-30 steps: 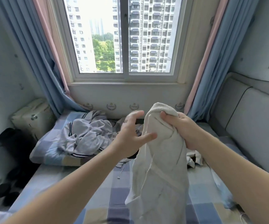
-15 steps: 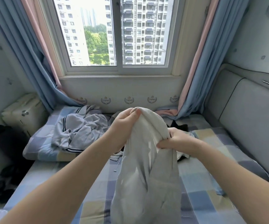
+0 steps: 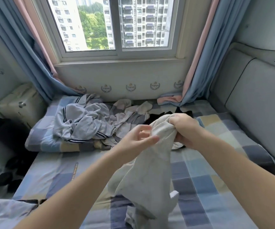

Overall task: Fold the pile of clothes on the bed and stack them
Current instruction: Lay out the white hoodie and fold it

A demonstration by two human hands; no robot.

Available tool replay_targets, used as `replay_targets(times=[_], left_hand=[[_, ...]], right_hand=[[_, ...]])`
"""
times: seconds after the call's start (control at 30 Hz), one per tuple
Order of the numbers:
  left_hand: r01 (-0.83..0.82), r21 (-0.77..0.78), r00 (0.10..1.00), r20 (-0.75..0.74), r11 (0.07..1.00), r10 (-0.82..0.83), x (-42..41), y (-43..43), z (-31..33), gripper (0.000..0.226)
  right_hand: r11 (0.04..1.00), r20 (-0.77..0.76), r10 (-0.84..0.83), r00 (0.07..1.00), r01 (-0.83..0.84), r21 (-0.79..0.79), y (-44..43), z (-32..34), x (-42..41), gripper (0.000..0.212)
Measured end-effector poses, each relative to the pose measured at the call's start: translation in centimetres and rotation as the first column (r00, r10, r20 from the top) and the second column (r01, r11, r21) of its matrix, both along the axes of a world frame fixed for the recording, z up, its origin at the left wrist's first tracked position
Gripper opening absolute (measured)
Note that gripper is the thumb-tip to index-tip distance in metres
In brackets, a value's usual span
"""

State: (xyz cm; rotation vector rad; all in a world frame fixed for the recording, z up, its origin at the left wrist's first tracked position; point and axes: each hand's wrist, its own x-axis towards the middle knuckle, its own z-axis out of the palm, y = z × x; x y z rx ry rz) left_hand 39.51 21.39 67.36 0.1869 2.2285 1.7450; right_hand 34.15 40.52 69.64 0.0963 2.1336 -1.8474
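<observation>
Checkered bed [image 3: 50, 171] below me: my right hand [image 3: 184, 129] clutches the white garment [image 3: 146, 179]; left hand [image 3: 137, 138] loose-fingered just beside it.

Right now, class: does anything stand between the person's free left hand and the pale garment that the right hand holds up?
Nothing visible does. The left hand is open right beside the off-white garment, which the right hand grips at its top. The pile of clothes lies farther back on the bed, toward the window.
</observation>
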Motion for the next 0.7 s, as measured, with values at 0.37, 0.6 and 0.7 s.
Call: replay_targets(times=[0.37, 0.6, 0.7], left_hand=[[-0.135, 0.003, 0.987, -0.086, 0.991, 0.135, 0.0, -0.4, -2.5, 0.015], [-0.476, 0.297, 0.871, 0.288, 0.828, 0.397, -0.4, 0.0, 0.1, 0.025], [-0.419, 0.375, 0.896, 0.317, 0.827, 0.311, -0.4, 1.1, 0.8, 0.031]], right_hand=[[0.917, 0.091, -0.059, 0.994, 0.09, -0.389, 0.7, -1.8, 1.4, 0.025], [0.977, -0.077, 0.171, 0.982, -0.179, -0.118, 1.1, -6.4, 4.3, 0.05], [0.973, -0.077, 0.227, 0.971, -0.228, -0.015, -0.9, -8.6, 5.4, 0.07]])
